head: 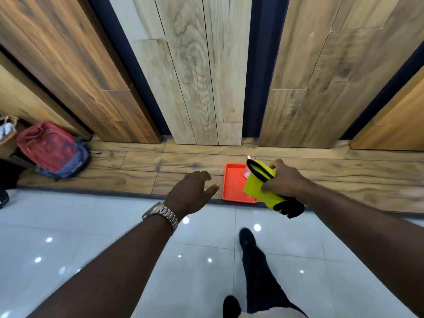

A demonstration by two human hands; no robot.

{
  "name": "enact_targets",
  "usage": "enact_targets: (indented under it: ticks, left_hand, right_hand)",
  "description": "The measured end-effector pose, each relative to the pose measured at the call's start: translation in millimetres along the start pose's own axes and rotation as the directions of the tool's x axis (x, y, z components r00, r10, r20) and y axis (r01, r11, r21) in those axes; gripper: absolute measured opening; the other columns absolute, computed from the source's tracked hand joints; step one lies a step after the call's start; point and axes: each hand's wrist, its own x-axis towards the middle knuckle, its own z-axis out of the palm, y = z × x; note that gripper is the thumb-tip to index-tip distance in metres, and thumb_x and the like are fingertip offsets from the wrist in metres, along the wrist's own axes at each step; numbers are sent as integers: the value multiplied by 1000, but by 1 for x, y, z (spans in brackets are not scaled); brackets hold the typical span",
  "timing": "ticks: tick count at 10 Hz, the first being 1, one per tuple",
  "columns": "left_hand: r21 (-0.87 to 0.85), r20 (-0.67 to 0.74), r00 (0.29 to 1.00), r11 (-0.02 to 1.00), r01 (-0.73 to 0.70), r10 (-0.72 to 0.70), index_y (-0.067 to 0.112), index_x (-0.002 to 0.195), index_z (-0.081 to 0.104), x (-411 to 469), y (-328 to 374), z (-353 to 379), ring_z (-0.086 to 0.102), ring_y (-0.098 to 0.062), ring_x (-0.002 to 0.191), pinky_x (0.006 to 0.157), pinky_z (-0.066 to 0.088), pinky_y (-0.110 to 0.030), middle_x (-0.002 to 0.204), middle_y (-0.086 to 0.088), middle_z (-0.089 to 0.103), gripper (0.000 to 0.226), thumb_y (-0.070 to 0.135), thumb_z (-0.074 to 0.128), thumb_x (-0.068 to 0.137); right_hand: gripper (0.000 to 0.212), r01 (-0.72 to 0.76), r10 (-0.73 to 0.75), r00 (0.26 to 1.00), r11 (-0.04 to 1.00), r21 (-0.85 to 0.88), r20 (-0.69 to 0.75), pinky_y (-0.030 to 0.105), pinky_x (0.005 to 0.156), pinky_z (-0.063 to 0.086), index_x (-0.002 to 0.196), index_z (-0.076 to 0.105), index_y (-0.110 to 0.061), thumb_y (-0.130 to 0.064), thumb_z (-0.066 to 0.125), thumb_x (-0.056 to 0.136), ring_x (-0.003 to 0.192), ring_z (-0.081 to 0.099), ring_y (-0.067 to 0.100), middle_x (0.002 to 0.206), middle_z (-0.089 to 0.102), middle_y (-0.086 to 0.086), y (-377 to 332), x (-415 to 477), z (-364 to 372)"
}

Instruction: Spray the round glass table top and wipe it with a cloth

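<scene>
Cloth point(263, 191), yellow with black edging, sits folded in the right hand point(286, 180), whose fingers curl round it; the left hand point(190, 191) hangs with fingers loose, holding nothing, a metal watch point(161, 214) on its wrist; an orange tray point(234, 184) lies on the wooden floor strip point(137, 166) with a spray bottle point(247, 168) partly hidden behind the cloth; a red backpack point(52, 150) leans far left.

The spray bottle point(246, 172) in the orange tray point(232, 182) is mostly hidden behind the yellow cloth point(254, 187); only its nozzle tip and a bit of clear body show. The cloth also covers the tray's right rim. Far left of the tray, a paper bag point(10, 136) is cut off by the edge.
</scene>
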Motion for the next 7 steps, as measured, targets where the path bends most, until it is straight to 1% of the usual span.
enact_targets:
  ticks: [1, 2, 3, 4, 5, 6, 7]
  left_hand:
    - [-28, 47, 998, 998, 48, -46, 18, 133, 58, 78, -17, 10, 54, -22, 126, 102, 49, -41, 133, -5, 62, 53, 59, 51, 100]
    - [-61, 91, 991, 993, 100, -94, 16, 133, 58, 124, -23, 13, 54, -23, 127, 104, 47, -41, 134, -5, 62, 52, 57, 53, 101]
    - [-74, 149, 980, 987, 146, -133, 15, 134, 58, 187, -30, 14, 56, -24, 125, 103, 48, -42, 134, -6, 63, 52, 55, 53, 101]
    - [-114, 155, 975, 977, 178, -160, 15, 134, 59, 221, -35, 13, 57, -24, 124, 103, 48, -42, 133, -7, 63, 51, 54, 54, 101]
    - [-135, 183, 967, 969, 205, -179, 17, 135, 59, 246, -41, 17, 57, -24, 124, 103, 49, -43, 133, -6, 63, 51, 55, 53, 101]
    - [-143, 206, 961, 965, 218, -186, 17, 136, 59, 259, -47, 17, 56, -23, 124, 103, 49, -43, 133, -5, 63, 53, 57, 51, 101]
    - [-147, 219, 956, 962, 229, -194, 16, 137, 58, 272, -54, 15, 58, -24, 122, 102, 50, -43, 135, -6, 63, 53, 55, 52, 102]
  right_hand:
    - [72, -29, 30, 999, 999, -25, 30, 37, 78, 55, 137, 45, -16, -33, 86, 81, 101, 62, 31, 119, 63, 14, -12, 98, 4]
    - [76, -55, 57, 997, 998, -33, 44, 34, 75, 50, 143, 44, -14, -32, 84, 81, 100, 60, 31, 121, 62, 15, -20, 157, 7]
    - [86, -59, 62, 995, 997, -42, 72, 31, 79, 44, 158, 34, -9, -29, 79, 88, 118, 60, 37, 133, 59, 20, -37, 233, 12]
    - [84, -62, 67, 995, 996, -60, 79, 30, 84, 40, 163, 28, -7, -33, 73, 97, 132, 56, 40, 144, 55, 25, -44, 271, 19]
    - [84, -43, 73, 987, 977, -207, 141, 37, 90, 49, 164, 21, -8, -41, 66, 102, 128, 58, 47, 144, 54, 29, -41, 301, 31]
    - [79, -26, 69, 980, 974, -224, 187, 37, 82, 49, 162, 24, -5, -36, 66, 102, 120, 62, 46, 136, 59, 30, -38, 311, 36]
    - [71, -20, 65, 972, 980, -199, 224, 36, 77, 48, 159, 31, -5, -34, 65, 103, 109, 65, 38, 126, 67, 22, -41, 311, 28]
